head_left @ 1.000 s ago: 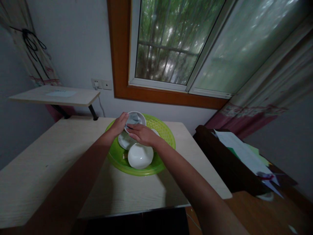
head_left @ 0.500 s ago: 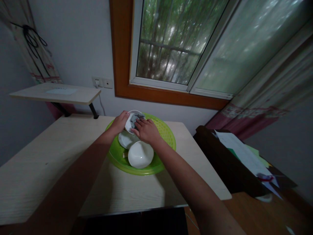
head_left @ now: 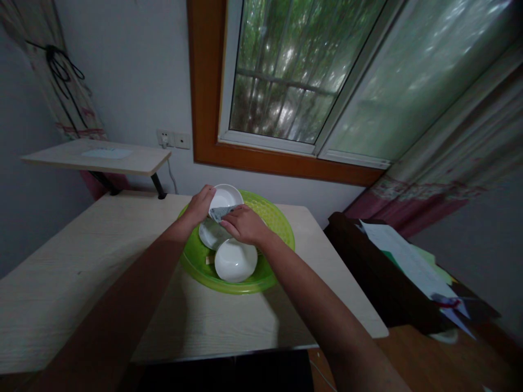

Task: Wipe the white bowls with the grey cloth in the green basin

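Note:
My left hand (head_left: 200, 204) grips the left rim of a small white dish (head_left: 226, 196), tilted up over a round green basin (head_left: 274, 226). A grey cloth (head_left: 219, 213) is pinched in my right hand (head_left: 244, 225) and pressed against the dish's lower edge. Inside the basin lie a white bowl (head_left: 236, 261) at the front and a white plate (head_left: 211, 234) behind it, under my hands.
The basin stands on a light wooden table (head_left: 73, 272). A raised wooden shelf (head_left: 98, 155) sits at the back left by a wall socket (head_left: 175, 140). A dark cabinet (head_left: 379, 277) stacked with papers (head_left: 408, 256) stands at the right. The window and a curtain are behind.
My right hand slid the cloth from inside the dish down to its lower edge, so the dish's white inside shows. My left hand kept its hold.

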`<act>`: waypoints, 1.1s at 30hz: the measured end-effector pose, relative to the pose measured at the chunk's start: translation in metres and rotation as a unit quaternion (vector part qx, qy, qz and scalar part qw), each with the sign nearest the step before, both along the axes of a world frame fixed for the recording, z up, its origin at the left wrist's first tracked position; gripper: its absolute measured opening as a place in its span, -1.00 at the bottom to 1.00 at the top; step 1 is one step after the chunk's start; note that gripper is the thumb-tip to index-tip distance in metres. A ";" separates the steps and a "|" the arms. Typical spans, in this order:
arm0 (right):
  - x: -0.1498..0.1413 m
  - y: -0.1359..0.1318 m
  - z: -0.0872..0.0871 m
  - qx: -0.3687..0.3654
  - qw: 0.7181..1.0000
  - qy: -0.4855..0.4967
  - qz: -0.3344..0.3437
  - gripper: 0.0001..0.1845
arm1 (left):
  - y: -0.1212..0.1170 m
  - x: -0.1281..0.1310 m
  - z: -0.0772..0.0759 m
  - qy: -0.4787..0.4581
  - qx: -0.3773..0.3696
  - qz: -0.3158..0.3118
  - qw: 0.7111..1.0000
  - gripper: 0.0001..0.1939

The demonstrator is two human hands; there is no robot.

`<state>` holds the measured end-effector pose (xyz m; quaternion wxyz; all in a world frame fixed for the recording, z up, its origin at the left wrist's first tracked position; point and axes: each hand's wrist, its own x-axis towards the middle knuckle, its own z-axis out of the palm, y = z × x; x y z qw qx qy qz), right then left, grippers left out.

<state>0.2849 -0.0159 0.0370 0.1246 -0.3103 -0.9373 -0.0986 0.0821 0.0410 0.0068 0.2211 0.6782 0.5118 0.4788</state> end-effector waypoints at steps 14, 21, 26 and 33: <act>-0.001 0.003 -0.012 -0.005 1.000 0.009 0.029 -0.26 | 0.003 0.006 -0.005 -0.034 -0.016 -0.083 0.996 -0.57; -0.002 0.003 -0.015 0.029 0.998 0.029 -0.040 -0.11 | 0.000 0.008 -0.002 -0.038 -0.008 -0.109 0.993 -0.54; -0.001 0.006 -0.015 0.048 0.995 0.040 -0.078 -0.13 | -0.007 0.007 0.003 -0.028 -0.012 -0.087 0.996 -0.54; -0.004 0.004 -0.005 0.032 0.993 -0.005 -0.116 -0.42 | -0.007 0.006 0.005 -0.020 -0.011 -0.037 0.999 -0.53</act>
